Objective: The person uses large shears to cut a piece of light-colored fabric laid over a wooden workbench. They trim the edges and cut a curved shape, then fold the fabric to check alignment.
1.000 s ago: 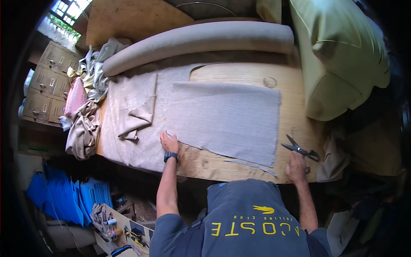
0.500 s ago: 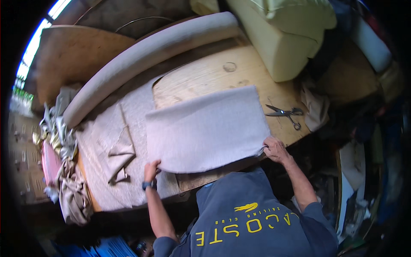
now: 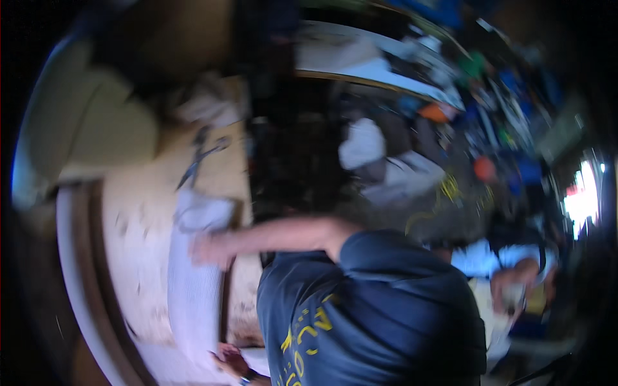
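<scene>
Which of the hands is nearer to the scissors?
Right. The right hand is at the grey cloth, below the scissors in the picture; the left hand is much farther down, by the cloth's lower end.

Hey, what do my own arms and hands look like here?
Your right hand and left hand look ungloved; the left wears a dark wristband, its details blurred. The right sleeve is short and dark blue-grey, leaving the forearm bare.

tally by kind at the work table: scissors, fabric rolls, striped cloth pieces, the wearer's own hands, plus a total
Scissors (pair): 1
Fabric roll: 1
Striped cloth piece: 1
Wearer's hands, right hand and left hand: 2
Total: 5
</scene>
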Action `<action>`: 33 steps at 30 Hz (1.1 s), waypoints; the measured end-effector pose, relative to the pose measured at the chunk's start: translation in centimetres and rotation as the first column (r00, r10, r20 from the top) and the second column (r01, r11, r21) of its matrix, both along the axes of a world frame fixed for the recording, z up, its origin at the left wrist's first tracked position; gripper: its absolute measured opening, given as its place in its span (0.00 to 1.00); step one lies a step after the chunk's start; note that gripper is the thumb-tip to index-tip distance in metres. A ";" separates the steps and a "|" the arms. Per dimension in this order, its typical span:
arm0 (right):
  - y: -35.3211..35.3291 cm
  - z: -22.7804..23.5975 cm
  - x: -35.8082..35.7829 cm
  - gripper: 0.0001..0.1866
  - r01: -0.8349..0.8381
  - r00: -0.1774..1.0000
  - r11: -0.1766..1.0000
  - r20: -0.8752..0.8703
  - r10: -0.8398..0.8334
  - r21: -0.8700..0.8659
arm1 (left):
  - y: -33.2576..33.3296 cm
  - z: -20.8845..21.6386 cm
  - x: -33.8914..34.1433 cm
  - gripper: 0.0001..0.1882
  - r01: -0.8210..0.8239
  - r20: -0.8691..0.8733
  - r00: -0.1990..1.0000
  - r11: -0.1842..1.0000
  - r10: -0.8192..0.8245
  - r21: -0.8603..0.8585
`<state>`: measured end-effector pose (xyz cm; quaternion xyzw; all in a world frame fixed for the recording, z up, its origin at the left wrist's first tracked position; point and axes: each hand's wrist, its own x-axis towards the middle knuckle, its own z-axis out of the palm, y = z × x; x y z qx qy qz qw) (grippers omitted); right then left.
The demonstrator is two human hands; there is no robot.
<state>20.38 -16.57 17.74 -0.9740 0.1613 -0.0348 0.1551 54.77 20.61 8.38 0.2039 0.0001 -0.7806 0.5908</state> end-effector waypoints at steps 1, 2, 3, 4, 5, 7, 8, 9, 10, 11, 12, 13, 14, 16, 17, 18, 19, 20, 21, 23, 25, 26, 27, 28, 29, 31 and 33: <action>1.9 -1.8 0.4 0.37 0.011 0.990 0.998 -0.138 -0.019 -0.059 | -3.5 5.4 -7.3 0.37 -0.254 0.495 0.868 0.808 -0.053 0.532; 3.7 -7.1 0.3 0.32 0.140 0.990 0.987 0.028 -0.138 -0.073 | -5.3 7.3 -11.2 0.36 -0.335 0.590 0.794 0.708 -0.143 0.622; 4.5 -11.2 0.1 0.28 0.237 0.954 0.968 0.210 -0.215 -0.084 | -6.2 7.2 -12.2 0.36 -0.332 0.620 0.767 0.723 -0.168 0.606; 4.4 -10.9 0.0 0.23 0.249 0.940 0.963 0.266 -0.214 -0.105 | -7.0 7.4 -12.6 0.36 -0.340 0.651 0.737 0.733 -0.181 0.589; 4.3 -10.2 -0.2 0.18 0.255 0.926 0.959 0.317 -0.205 -0.125 | -7.8 7.5 -12.8 0.36 -0.345 0.678 0.711 0.748 -0.186 0.567; 4.8 -8.1 0.6 0.09 0.243 0.923 0.966 0.327 -0.204 -0.085 | -9.3 7.6 -12.5 0.35 -0.342 0.714 0.673 0.775 -0.193 0.531; 4.7 -7.3 0.9 0.06 0.228 0.930 0.973 0.300 -0.212 -0.018 | -10.2 7.9 -12.7 0.35 -0.334 0.727 0.656 0.787 -0.202 0.519; 4.7 -7.0 0.9 0.05 0.212 0.937 0.976 0.274 -0.218 0.051 | -10.9 8.1 -13.3 0.35 -0.320 0.734 0.644 0.796 -0.216 0.514; 5.8 -6.9 -0.1 0.06 0.245 0.823 0.969 0.519 -0.232 0.044 | -11.7 8.1 -14.3 0.35 -0.318 0.751 0.623 0.805 -0.220 0.500; 6.6 -8.4 -0.8 0.06 0.256 0.862 0.966 0.445 -0.242 0.030 | -12.6 8.0 -15.2 0.35 -0.284 0.750 0.614 0.817 -0.246 0.501; 7.3 -6.8 -2.6 0.06 0.217 0.906 0.973 0.356 -0.229 0.075 | -13.4 7.9 -15.9 0.34 -0.270 0.752 0.608 0.824 -0.255 0.497; 8.4 -4.1 -4.6 0.06 0.160 0.943 0.981 0.276 -0.186 0.114 | -14.1 8.1 -16.4 0.34 -0.272 0.761 0.602 0.833 -0.243 0.481; 9.6 -4.0 -6.7 0.06 0.176 0.937 0.973 0.278 -0.213 0.151 | -14.9 8.1 -17.3 0.34 -0.252 0.760 0.602 0.845 -0.244 0.471; 11.1 -4.2 -10.9 0.07 0.217 0.894 0.959 0.356 -0.270 0.183 | -16.8 8.6 -19.4 0.34 -0.223 0.770 0.594 0.872 -0.233 0.435; 11.8 -4.9 -13.6 0.07 0.249 0.855 0.950 0.417 -0.307 0.190 | -17.6 8.8 -20.7 0.33 -0.203 0.771 0.593 0.882 -0.235 0.425; 12.1 -5.2 -15.8 0.06 0.314 0.843 0.899 0.347 -0.412 0.305 | -18.3 9.1 -21.8 0.33 -0.194 0.780 0.582 0.892 -0.230 0.408; 12.3 -5.5 -18.1 0.06 0.375 0.823 0.832 0.265 -0.502 0.409 | -19.3 9.4 -23.2 0.33 -0.181 0.786 0.576 0.903 -0.224 0.390; 13.3 -6.6 -20.8 0.05 0.413 0.781 0.794 0.274 -0.561 0.447 | -20.1 9.7 -25.0 0.33 -0.147 0.790 0.565 0.913 -0.239 0.381; 13.9 -7.2 -23.4 0.06 0.445 0.735 0.755 0.286 -0.615 0.482 | -21.1 9.8 -26.9 0.33 -0.121 0.797 0.554 0.923 -0.242 0.364; 15.1 -8.2 -28.5 0.09 0.520 0.682 0.645 0.183 -0.708 0.560 | -22.7 10.2 -31.3 0.32 -0.068 0.805 0.538 0.939 -0.250 0.336; 14.1 -5.3 -34.2 0.12 0.612 0.649 0.611 0.123 -0.751 0.502 | -24.5 10.9 -35.1 0.32 -0.034 0.814 0.539 0.960 -0.218 0.279; 13.7 -2.7 -37.5 0.13 0.677 0.575 0.562 0.134 -0.807 0.476 | -25.5 11.5 -37.2 0.32 -0.015 0.820 0.537 0.969 -0.199 0.245; 14.3 -0.6 -41.2 0.14 0.741 0.480 0.483 0.136 -0.867 0.466 | -26.2 12.0 -39.7 0.31 0.028 0.824 0.529 0.975 -0.203 0.222; 15.1 0.5 -45.6 0.14 0.796 0.417 0.414 0.096 -0.904 0.441 | -27.0 12.6 -42.6 0.31 0.089 0.828 0.517 0.976 -0.216 0.199; 16.4 2.6 -49.9 0.15 0.847 0.315 0.334 0.115 -0.942 0.414 | -27.9 13.1 -45.5 0.31 0.156 0.833 0.507 0.974 -0.224 0.166; 17.4 6.6 -58.1 0.17 0.867 0.148 0.285 0.335 -0.930 0.408 | -30.1 14.6 -49.7 0.31 0.259 0.828 0.533 0.965 -0.173 0.035; 20.9 12.0 -66.1 0.21 0.890 -0.075 0.042 0.237 -0.969 0.454 | -31.6 17.2 -56.9 0.30 0.397 0.785 0.586 0.915 -0.198 -0.066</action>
